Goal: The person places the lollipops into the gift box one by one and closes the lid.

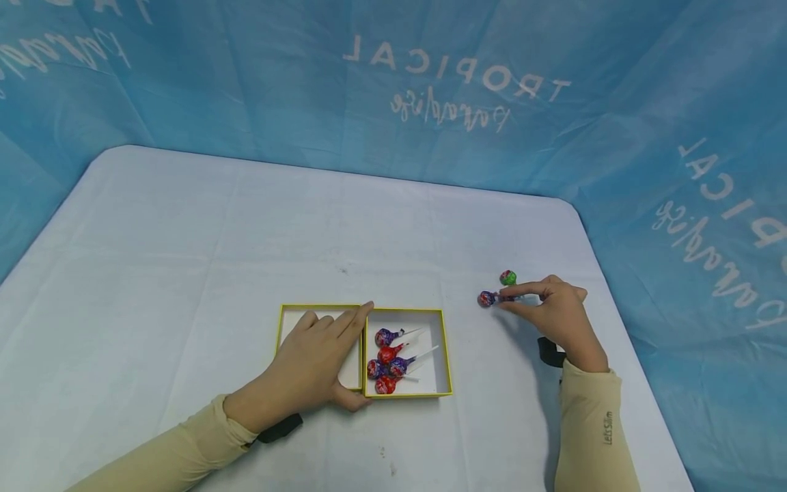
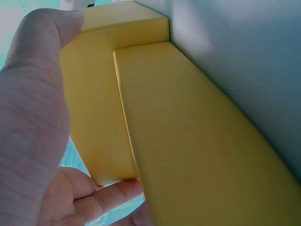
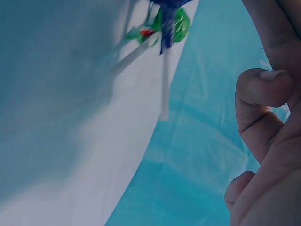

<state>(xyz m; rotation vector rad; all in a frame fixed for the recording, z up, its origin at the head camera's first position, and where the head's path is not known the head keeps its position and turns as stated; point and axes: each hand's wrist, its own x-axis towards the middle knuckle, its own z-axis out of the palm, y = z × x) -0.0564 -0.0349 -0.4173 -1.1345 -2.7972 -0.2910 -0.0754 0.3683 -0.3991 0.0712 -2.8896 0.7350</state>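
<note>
My left hand (image 1: 320, 352) spans the left end of a yellow-edged box (image 1: 438, 365), its thumb at the front side and its fingers at the back. Several red and purple wrapped lollipops (image 1: 386, 337) lie inside, sticks pointing right. Under the palm sits a second shallow yellow-edged tray (image 1: 289, 316), against the box. To the right, my right hand (image 1: 556, 311) pinches a purple lollipop (image 1: 486, 298) between thumb and index finger. Its white stick (image 3: 164, 89) shows in the right wrist view. Behind it lies a green lollipop (image 1: 507, 277).
A white cloth (image 1: 246, 239) covers the table. Blue printed sheets (image 1: 455, 150) hang behind it and along the right side. Small dark marks (image 1: 393, 469) spot the cloth near the front.
</note>
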